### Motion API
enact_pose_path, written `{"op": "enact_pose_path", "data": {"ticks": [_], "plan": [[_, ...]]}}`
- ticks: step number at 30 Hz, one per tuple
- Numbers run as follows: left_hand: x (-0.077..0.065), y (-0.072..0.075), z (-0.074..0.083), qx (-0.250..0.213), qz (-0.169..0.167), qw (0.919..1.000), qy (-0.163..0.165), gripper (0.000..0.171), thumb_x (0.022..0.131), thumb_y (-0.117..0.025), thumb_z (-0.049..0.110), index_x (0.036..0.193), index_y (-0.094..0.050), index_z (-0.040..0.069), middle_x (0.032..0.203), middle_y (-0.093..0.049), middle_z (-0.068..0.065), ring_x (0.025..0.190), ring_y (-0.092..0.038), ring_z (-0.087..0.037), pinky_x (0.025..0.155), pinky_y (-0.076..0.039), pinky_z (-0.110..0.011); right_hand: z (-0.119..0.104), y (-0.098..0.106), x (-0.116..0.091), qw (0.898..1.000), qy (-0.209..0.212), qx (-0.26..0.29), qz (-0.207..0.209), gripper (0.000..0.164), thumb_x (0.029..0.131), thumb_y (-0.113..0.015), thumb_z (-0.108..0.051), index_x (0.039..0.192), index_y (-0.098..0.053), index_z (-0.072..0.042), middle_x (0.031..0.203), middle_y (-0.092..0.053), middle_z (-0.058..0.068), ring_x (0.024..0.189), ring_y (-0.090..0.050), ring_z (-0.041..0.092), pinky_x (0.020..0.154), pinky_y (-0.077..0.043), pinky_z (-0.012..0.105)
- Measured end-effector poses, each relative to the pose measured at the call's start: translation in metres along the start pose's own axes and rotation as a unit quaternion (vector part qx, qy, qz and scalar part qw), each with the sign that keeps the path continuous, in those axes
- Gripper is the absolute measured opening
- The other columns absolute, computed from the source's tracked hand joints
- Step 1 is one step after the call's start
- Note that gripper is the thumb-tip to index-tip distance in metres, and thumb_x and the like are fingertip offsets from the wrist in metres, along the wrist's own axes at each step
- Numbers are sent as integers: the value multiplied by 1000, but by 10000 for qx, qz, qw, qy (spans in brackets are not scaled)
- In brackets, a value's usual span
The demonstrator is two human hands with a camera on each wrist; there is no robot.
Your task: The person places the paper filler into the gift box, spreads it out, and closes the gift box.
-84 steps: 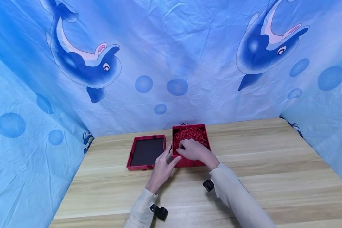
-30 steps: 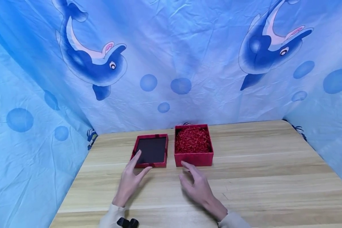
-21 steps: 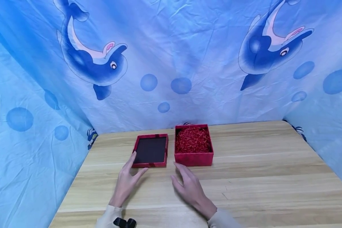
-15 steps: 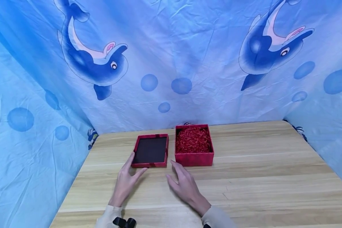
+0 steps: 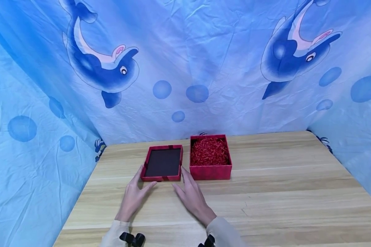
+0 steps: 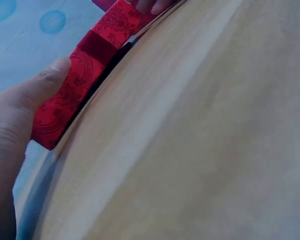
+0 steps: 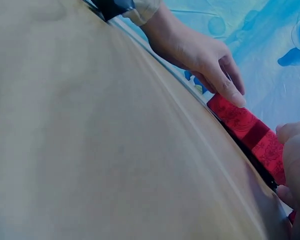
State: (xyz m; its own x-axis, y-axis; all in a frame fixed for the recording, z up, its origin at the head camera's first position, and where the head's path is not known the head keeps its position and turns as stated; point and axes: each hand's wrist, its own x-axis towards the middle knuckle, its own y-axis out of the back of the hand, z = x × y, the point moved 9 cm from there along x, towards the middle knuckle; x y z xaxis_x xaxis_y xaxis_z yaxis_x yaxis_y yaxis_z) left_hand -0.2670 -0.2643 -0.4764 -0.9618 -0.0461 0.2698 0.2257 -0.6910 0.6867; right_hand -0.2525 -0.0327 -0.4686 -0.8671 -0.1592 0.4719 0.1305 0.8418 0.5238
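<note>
A red patterned box lid point(image 5: 164, 163) lies inside-up on the table, its black inner face showing. A dark red ribbon band point(image 6: 97, 46) crosses its front wall. My left hand point(image 5: 132, 198) is at the lid's front left corner, fingers straight along the left side and thumb by the front wall. At the front right corner is my right hand point(image 5: 194, 198), its straight fingers reaching into the gap between lid and box, thumb spread. To the right stands the red box point(image 5: 211, 172), filled with red shredded paper point(image 5: 209, 151).
The wooden table point(image 5: 281, 192) ends at the back against a blue dolphin-print cloth point(image 5: 185, 61). Small dark marks point(image 5: 245, 212) show on the tabletop to the right. Black wrist cameras point(image 5: 133, 239) sit on both sleeves.
My right hand has left the shredded paper in the box and moved left to the lid's right corner. My left hand has moved from beside the box to the lid's left corner.
</note>
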Motion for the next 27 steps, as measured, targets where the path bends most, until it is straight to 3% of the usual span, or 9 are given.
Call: {"op": "enact_pose_path", "data": {"ticks": [5, 10, 16, 20, 27], "plan": [[5, -2, -7, -137, -107, 9996, 214, 101, 90, -78, 50, 162, -28, 0, 160, -38, -23, 147, -36, -41, 117, -31, -57, 4, -10, 9, 9990, -396, 113, -191, 76, 102, -70, -28, 158, -32, 6, 158, -42, 25, 142, -45, 35, 109, -45, 50], [10, -4, -11, -201, -155, 9990, 381, 102, 91, -79, 48, 163, -25, 0, 160, -36, -26, 146, -36, -42, 117, -33, -56, 9, -22, 17, 9954, -757, 378, -444, 90, 102, -69, -36, 164, -15, 1, 167, -25, 21, 151, -30, 31, 115, -38, 49], [13, -5, -11, -30, -211, 9992, 348, 95, 93, -78, 43, 160, -30, -4, 155, -39, -32, 141, -42, -46, 111, -39, -59, 16, -26, 22, 9916, -1122, 456, -460, 94, 101, -69, -38, 165, -11, -1, 168, -23, 20, 149, -32, 34, 113, -40, 50], [14, -4, -11, 71, -156, 9994, 296, 88, 93, -79, 40, 158, -37, -2, 148, -47, -34, 134, -49, -47, 106, -44, -60, 15, -27, 22, 9933, -997, 421, -412, 88, 103, -67, -36, 164, -16, 3, 166, -25, 22, 149, -33, 34, 114, -39, 49], [13, -4, -10, -135, -115, 9995, 271, 87, 92, -80, 38, 158, -39, -1, 149, -48, -29, 136, -50, -43, 107, -44, -58, 11, -23, 23, 9971, -698, 228, -186, 75, 105, -65, -28, 157, -29, 10, 160, -34, 27, 146, -38, 34, 113, -40, 46]]}}
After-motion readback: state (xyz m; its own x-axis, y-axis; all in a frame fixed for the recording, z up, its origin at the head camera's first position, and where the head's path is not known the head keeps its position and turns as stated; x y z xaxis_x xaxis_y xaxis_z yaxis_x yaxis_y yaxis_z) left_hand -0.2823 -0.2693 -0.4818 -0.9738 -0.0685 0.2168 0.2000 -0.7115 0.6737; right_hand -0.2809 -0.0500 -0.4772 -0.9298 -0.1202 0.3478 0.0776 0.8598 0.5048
